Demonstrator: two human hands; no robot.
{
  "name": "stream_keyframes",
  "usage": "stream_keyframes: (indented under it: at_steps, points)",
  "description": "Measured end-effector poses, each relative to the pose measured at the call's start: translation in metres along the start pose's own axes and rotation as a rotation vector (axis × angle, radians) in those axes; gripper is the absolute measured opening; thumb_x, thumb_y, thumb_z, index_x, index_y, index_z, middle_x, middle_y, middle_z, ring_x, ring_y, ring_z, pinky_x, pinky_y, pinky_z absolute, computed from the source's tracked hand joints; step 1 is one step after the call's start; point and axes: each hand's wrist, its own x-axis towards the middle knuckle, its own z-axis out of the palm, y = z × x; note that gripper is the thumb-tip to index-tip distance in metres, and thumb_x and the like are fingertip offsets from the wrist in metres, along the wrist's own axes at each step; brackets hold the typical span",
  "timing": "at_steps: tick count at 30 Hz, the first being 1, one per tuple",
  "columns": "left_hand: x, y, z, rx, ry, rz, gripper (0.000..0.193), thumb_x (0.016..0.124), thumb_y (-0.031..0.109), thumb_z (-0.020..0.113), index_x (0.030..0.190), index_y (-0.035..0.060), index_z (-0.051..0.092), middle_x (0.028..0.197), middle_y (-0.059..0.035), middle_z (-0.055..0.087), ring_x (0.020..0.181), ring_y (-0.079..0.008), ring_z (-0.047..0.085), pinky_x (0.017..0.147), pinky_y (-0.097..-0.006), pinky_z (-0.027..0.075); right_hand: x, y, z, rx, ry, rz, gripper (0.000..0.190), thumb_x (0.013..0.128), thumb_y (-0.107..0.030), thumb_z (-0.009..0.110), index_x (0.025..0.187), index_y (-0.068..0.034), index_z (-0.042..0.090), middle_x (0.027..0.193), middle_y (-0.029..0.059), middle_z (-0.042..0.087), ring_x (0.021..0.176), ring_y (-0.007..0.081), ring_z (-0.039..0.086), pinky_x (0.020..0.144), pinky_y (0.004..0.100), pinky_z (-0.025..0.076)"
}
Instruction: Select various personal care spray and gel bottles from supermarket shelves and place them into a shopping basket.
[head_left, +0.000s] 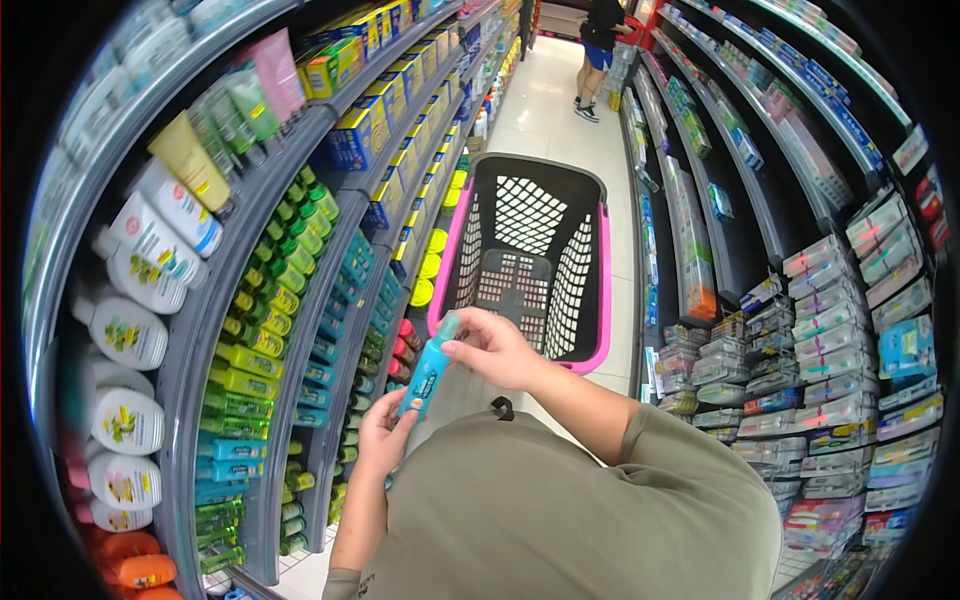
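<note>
A slim blue plastic bottle (426, 379) with a translucent cap (448, 325) is held at a tilt in front of my body. The fingers of my left hand (385, 426) wrap its lower part, with the thumb on the front. Up at the top, my right hand (491, 349) grips around the cap and neck. The bottle bears printed writing. Just beyond my hands stands a black plastic shopping basket (585, 180) with mesh walls and a pink rim; I see nothing lying in it.
Shelves at left carry white pump bottles (129, 420), green bottles (300, 255), blue bottles (232, 459) and yellow-blue boxes (364, 131). Packaged toothbrushes (832, 352) hang at right. Along the tiled aisle (536, 97), another person (596, 52) stands at the far end.
</note>
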Motion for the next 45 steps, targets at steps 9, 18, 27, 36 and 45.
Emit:
stream_keyframes:
  at_steps: [9, 18, 27, 36, 45]
  points:
    - [0.051, -0.028, 0.033, -0.103, -0.036, -0.059, 0.045, 0.090, 0.005, 0.059, 0.131, -0.0028, 0.043, 0.120, -0.0140, 0.057, 0.104, -0.0199, 0.059, 0.087, -0.0368, 0.052, 0.012, 0.004, -0.082, 0.044, -0.023, 0.041, 0.027, 0.090, -0.003, 0.060, 0.115, -0.001, 0.051, 0.101, 0.0073, 0.063, 0.093, 0.0135, 0.062, 0.081, 0.0281, 0.051]
    - [0.058, -0.042, 0.054, -0.202, 0.277, -0.143, 0.062, 0.099, 0.028, 0.043, 0.148, 0.0079, 0.010, 0.142, -0.0200, 0.037, 0.111, -0.0288, 0.057, 0.097, -0.0408, 0.043, 0.058, 0.049, -0.183, -0.652, 0.119, 0.077, 0.024, 0.081, -0.019, 0.070, 0.100, -0.007, 0.059, 0.072, 0.0067, 0.065, 0.063, 0.0098, 0.062, 0.058, 0.0270, 0.048]
    - [0.032, -0.042, 0.061, -0.176, 0.485, -0.209, 0.058, 0.100, 0.031, 0.039, 0.147, 0.0076, 0.017, 0.143, -0.0219, 0.037, 0.112, -0.0288, 0.054, 0.098, -0.0413, 0.041, 0.075, 0.241, -0.242, -1.514, -0.320, 0.668, 0.027, 0.075, -0.012, 0.062, 0.100, -0.008, 0.068, 0.095, 0.0177, 0.068, 0.091, 0.0342, 0.065, 0.079, 0.0413, 0.053]
    - [0.001, -0.037, 0.067, -0.211, 0.718, -0.257, 0.052, 0.100, 0.024, 0.040, 0.146, 0.0070, 0.020, 0.139, -0.0222, 0.042, 0.108, -0.0284, 0.057, 0.092, -0.0383, 0.046, 0.021, 0.305, -0.252, -1.527, -0.547, 0.932, 0.026, 0.082, -0.013, 0.055, 0.103, -0.006, 0.070, 0.112, 0.0148, 0.065, 0.103, 0.0301, 0.063, 0.084, 0.0402, 0.052]
    - [-0.004, -0.036, 0.071, -0.201, 0.801, -0.283, 0.055, 0.100, 0.025, 0.040, 0.146, 0.0039, 0.019, 0.139, -0.0224, 0.042, 0.106, -0.0271, 0.058, 0.092, -0.0377, 0.046, 0.002, 0.317, -0.251, -1.525, -0.589, 1.066, 0.027, 0.078, -0.013, 0.059, 0.103, -0.007, 0.070, 0.109, 0.0138, 0.066, 0.102, 0.0295, 0.064, 0.083, 0.0384, 0.053]
